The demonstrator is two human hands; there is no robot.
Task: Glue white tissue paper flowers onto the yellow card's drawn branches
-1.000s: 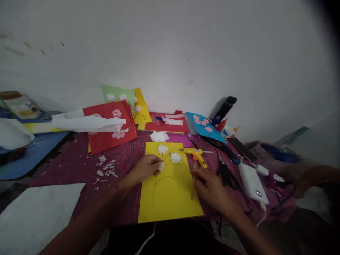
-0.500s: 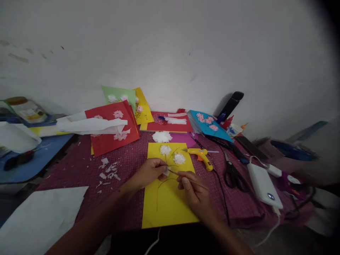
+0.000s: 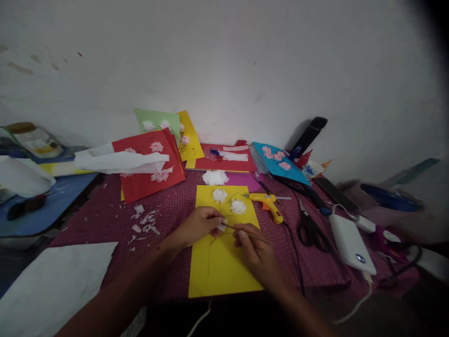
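Observation:
My left hand (image 3: 203,223) pinches a small piece of white paper (image 3: 221,227) above the yellow card (image 3: 224,274). In my right hand (image 3: 253,245) is a thin stick, perhaps a brush (image 3: 257,237), its tip at the paper piece. Drawn stems curve over the card, and two white paper flowers (image 3: 220,195) are on its upper part. A yellow glue gun (image 3: 265,200) rests by the card's top right corner, its nozzle over the edge. Behind the card lies a pile of white paper bits (image 3: 215,177).
Black scissors (image 3: 312,229) and a white power bank (image 3: 351,243) lie to the right. Paper scraps (image 3: 144,222) are scattered at the left, near a large white sheet (image 3: 58,276). Red cards (image 3: 147,182) and a blue card (image 3: 280,161) with pink flowers stand near the wall.
The view has shifted slightly. Both hands stay over the yellow card, with the stick's tip still at the paper piece and its angle a little flatter.

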